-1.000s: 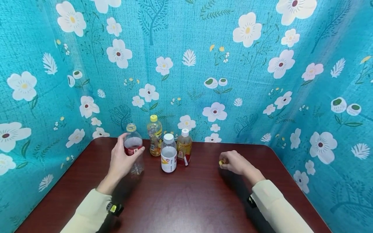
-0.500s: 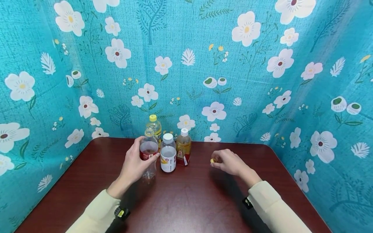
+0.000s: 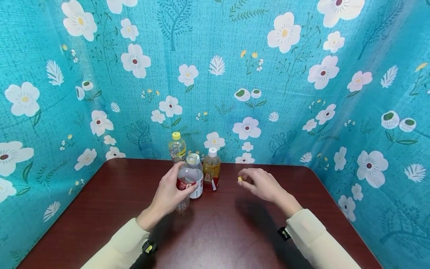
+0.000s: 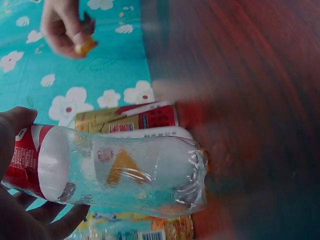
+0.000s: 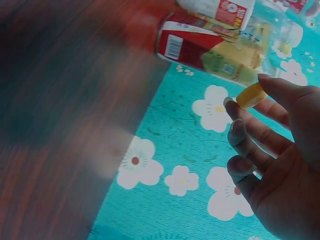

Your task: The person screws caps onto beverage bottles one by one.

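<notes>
My left hand [image 3: 169,192] grips a clear plastic bottle [image 4: 125,170] with a red label around its upper part. The bottle's mouth is uncapped, and it stands in front of a white-labelled bottle [image 3: 199,188], partly covering it in the head view. Between thumb and fingertips, my right hand [image 3: 262,184] pinches a small yellow bottle cap [image 5: 251,96]. This hand is to the right of the bottles, apart from them and above the table. In the right wrist view its other fingers curl loosely.
A yellow-capped bottle [image 3: 177,147] stands at the back, left of a white-capped bottle [image 3: 212,168] with amber contents and a red label. All are on a dark reddish wooden table [image 3: 215,239]. A teal flowered cloth [image 3: 215,101] hangs behind and at both sides.
My left hand has carried the clear bottle rightward, from the far left of the group to in front of the white-labelled bottle. My right hand, still pinching the cap, has moved left.
</notes>
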`<action>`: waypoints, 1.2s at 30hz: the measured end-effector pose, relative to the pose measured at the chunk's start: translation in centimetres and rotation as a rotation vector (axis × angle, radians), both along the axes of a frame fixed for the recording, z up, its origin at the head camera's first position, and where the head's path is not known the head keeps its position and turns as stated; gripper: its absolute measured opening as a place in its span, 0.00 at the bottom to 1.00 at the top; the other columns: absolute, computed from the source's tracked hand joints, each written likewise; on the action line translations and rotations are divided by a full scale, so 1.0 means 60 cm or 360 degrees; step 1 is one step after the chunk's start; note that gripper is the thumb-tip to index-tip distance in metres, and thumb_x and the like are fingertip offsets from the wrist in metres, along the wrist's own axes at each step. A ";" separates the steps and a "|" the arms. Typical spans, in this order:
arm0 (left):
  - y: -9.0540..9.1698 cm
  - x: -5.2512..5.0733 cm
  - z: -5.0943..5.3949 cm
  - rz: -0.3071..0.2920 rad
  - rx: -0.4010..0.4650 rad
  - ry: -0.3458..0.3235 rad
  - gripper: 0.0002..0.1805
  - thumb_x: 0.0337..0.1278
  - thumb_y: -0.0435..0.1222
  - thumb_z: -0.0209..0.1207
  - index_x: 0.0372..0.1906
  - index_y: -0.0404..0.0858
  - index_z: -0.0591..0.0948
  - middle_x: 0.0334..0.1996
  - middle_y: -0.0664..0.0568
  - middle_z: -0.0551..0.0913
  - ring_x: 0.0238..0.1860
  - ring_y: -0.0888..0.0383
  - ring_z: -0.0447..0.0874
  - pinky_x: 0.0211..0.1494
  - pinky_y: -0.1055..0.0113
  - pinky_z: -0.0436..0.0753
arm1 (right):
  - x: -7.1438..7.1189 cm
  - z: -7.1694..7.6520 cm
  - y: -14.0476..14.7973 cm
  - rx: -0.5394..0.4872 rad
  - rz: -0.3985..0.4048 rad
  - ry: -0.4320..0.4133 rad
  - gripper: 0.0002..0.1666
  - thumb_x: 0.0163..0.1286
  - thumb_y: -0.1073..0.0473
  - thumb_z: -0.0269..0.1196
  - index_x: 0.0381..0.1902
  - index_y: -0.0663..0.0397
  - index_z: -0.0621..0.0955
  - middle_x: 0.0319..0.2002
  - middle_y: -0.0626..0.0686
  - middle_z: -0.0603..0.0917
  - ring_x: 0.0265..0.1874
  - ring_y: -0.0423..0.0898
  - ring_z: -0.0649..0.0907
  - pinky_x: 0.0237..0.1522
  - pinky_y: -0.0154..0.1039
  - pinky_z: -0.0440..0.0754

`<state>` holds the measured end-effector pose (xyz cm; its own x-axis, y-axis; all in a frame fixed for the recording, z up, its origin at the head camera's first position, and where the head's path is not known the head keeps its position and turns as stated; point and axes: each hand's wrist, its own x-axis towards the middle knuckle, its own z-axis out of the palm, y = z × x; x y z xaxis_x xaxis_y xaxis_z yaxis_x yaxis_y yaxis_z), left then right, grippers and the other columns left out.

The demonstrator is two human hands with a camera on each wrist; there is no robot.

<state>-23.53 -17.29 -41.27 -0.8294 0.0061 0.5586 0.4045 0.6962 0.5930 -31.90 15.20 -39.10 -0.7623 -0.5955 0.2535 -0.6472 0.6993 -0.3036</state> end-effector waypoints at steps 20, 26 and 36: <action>0.068 -0.005 -0.003 -0.0130 -0.0064 -0.0094 0.46 0.49 0.51 0.77 0.72 0.42 0.71 0.61 0.48 0.80 0.55 0.52 0.82 0.55 0.55 0.85 | 0.038 0.090 -0.023 -0.0450 0.0270 0.0099 0.15 0.71 0.51 0.69 0.53 0.43 0.84 0.33 0.39 0.82 0.28 0.38 0.79 0.31 0.37 0.80; 0.078 -0.006 -0.001 -0.0126 -0.0082 -0.0096 0.46 0.48 0.52 0.77 0.72 0.42 0.72 0.60 0.48 0.80 0.54 0.52 0.83 0.54 0.54 0.85 | 0.042 0.105 -0.026 -0.0477 0.0298 0.0084 0.14 0.71 0.52 0.69 0.52 0.45 0.84 0.32 0.40 0.82 0.26 0.38 0.79 0.30 0.37 0.80; 0.091 -0.005 -0.002 -0.0190 -0.0131 -0.0131 0.45 0.49 0.52 0.77 0.71 0.43 0.72 0.59 0.48 0.81 0.55 0.53 0.82 0.56 0.55 0.85 | 0.046 0.123 -0.034 -0.0465 0.0388 0.0079 0.14 0.73 0.50 0.67 0.54 0.43 0.84 0.36 0.39 0.83 0.27 0.40 0.79 0.29 0.39 0.80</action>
